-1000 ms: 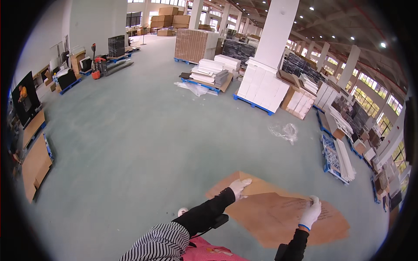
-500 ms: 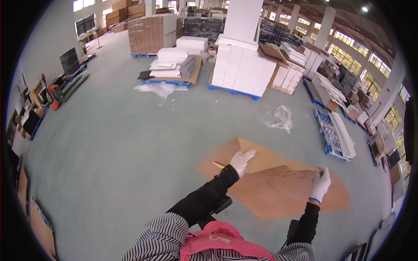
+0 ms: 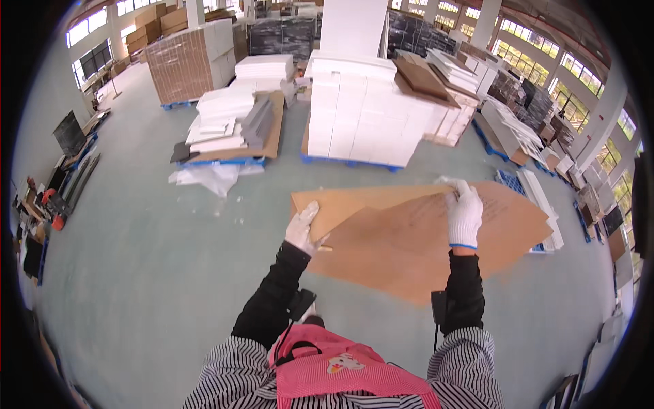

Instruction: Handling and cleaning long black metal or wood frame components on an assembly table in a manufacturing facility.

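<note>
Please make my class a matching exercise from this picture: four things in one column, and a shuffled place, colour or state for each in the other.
Column one
1. Brown sheet
2. Left hand
3. Apron
4. Right hand

Column two
A. Pink, at the bottom of the view
B. Gripping the upper edge, right of the sheet's middle
C. Held up by two gloved hands
D. Gripping the sheet's left end

Pairs: 1-C, 2-D, 3-A, 4-B

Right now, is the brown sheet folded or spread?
Mostly spread: the brown sheet stretches wide between left hand and right hand; any fold, cannot tell.
</note>
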A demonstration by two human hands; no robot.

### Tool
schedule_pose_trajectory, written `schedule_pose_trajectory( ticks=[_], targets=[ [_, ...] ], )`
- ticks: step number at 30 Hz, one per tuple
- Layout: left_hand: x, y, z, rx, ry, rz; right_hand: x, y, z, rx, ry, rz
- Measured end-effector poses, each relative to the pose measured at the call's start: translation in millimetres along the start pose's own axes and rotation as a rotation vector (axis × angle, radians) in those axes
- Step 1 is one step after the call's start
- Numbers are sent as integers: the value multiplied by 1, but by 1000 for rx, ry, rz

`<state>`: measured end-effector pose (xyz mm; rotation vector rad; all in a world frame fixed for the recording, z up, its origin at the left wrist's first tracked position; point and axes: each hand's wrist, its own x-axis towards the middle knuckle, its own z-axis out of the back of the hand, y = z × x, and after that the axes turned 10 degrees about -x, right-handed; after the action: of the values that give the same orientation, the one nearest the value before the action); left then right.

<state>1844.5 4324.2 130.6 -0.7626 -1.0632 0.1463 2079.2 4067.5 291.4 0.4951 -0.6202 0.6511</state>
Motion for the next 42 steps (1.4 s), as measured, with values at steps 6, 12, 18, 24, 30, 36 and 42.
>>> schedule_pose_trajectory(
  ticks=[6,12,18,24,30,36,42],
  targets=[
    [162,148,-40,-1375,-127,1052,155,7,-174,-23,24,-73],
    [284,319,-79,-1475,-120,990,289,27,-333,-82,52,-52],
    [377,475,-119,-1586,-308,1427,391,29,-513,-101,212,-114],
    [466,621,-143,-1569,-357,1886,482,23,-649,-87,368,-108],
    [547,746,-139,-1766,-334,1892,574,51,-743,-136,400,-7],
    [609,854,-135,-1800,-419,1783,596,64,-767,-179,458,-43],
    [656,840,-184,-1754,-551,1726,443,18,-753,-31,833,-295]
  ],
)
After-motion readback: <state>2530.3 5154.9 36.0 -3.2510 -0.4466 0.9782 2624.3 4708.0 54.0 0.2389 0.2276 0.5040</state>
